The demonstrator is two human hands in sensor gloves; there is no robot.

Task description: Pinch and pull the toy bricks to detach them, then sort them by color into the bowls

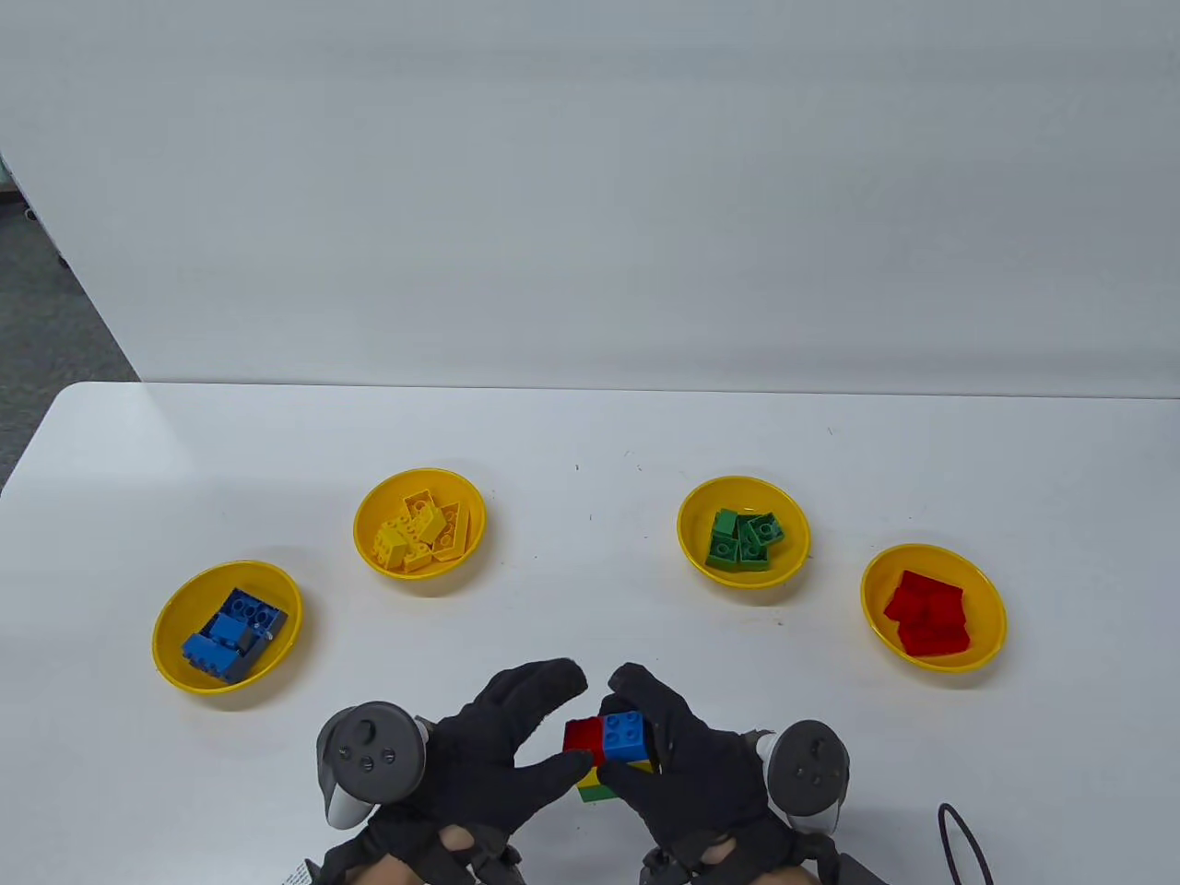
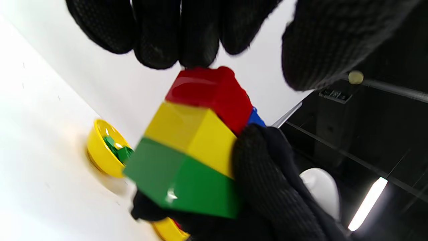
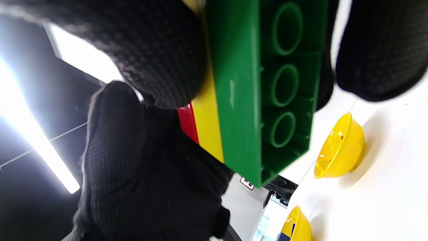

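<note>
Just above the table's near edge, I've got the brick stack (image 1: 613,751) held between both hands: my right hand (image 1: 687,770) wraps the blue, yellow and green part, and my left hand (image 1: 493,747) pinches the red brick (image 1: 583,736). All four bowls already hold sorted bricks; I reckon this last stack is what's left.

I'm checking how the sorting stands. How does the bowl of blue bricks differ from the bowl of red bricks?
The bowl of blue bricks sits at the far left of the table, beside the left hand; the bowl of red bricks sits at the far right, beside the right hand. The blue bricks lie jumbled, studs showing; the red ones lie in a flatter, tidier cluster. Both bowls are yellow, round and alike in size.
</note>
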